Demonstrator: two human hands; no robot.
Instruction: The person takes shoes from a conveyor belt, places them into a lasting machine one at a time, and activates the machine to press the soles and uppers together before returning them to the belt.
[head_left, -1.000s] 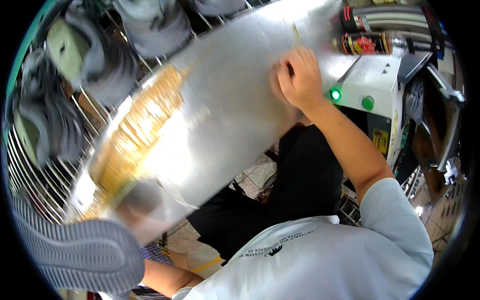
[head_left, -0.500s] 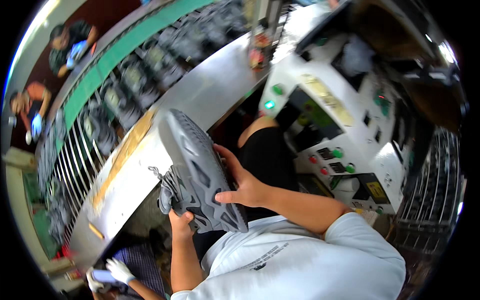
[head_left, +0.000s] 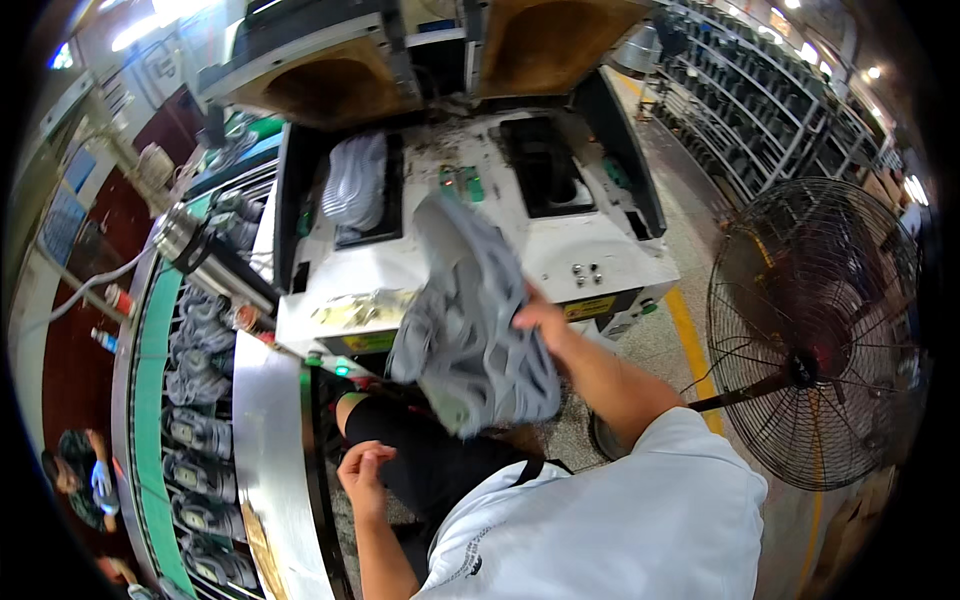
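My right hand (head_left: 545, 325) is closed on the edge of a grey sneaker (head_left: 465, 330) with a chunky patterned sole. The sneaker is tilted in front of me, slightly blurred, its toe toward the machine. Lower and to the left, my left hand (head_left: 365, 475) is apart from the sneaker, fingers curled in and nothing visible in them. Just beyond the sneaker stands a white machine (head_left: 480, 260) with two dark wells and raised lids. A pale grey shoe sole (head_left: 356, 180) lies in its left well. Black lining shows in the right well (head_left: 545, 165).
Along the left runs a green conveyor (head_left: 150, 400) with several grey sneakers (head_left: 198, 430) beside a metal ledge (head_left: 280, 440). A steel flask (head_left: 210, 255) stands at the machine's corner. A large fan (head_left: 805, 340) and shoe racks (head_left: 750, 110) are at right. Co-workers are at far left.
My view has swung right to face the machine. My left hand has let go of the sneaker, which my right hand alone now holds out toward the machine.
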